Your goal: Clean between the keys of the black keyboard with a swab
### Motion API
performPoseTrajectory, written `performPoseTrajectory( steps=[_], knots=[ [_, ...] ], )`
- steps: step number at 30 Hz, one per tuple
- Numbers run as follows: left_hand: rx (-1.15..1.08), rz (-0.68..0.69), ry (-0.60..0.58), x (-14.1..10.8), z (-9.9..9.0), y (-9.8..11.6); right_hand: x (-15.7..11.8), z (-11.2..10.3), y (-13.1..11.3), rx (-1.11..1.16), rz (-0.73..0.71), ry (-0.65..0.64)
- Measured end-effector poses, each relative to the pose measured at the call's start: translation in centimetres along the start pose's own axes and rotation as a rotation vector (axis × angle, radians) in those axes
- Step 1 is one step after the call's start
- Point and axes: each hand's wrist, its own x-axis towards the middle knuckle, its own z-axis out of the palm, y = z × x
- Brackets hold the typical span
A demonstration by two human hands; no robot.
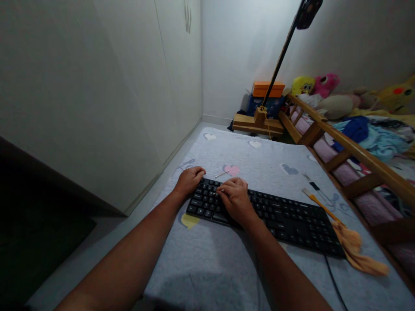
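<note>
A black keyboard [285,220] lies on a heart-patterned cloth, its cable running off toward me. My left hand [190,179] is closed at the far left corner of the keyboard, fingers curled against its edge. Over the left-hand keys, my right hand [236,196] pinches a small white-tipped stick that looks like a cotton swab [218,192], its tip down at the keys. Most of that stick is hidden by the fingers. Another cotton swab [222,174] lies on the cloth just beyond the keyboard.
Right of the keyboard lie a brush [319,203] with an orange handle, a thin tool with a black part [314,185] and an orange cloth [353,246]. A wooden bed rail [359,147] borders the right, a pale cabinet [129,86] the left. A wooden-based stand [259,123] rises behind.
</note>
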Motion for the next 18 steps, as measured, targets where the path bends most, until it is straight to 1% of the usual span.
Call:
performPoseTrajectory(
  steps=[6,13,18],
  knots=[
    [-0.010,-0.016,0.010,-0.07,-0.09,0.21,-0.04,0.33,0.37,-0.031,-0.009,0.028],
    [-0.006,-0.016,0.000,-0.01,-0.16,0.27,-0.29,0.02,-0.34,-0.004,-0.038,0.002],
    [0.007,-0.012,-0.005,0.04,-0.08,0.14,-0.26,0.22,0.01,-0.001,-0.036,0.005]
  ],
)
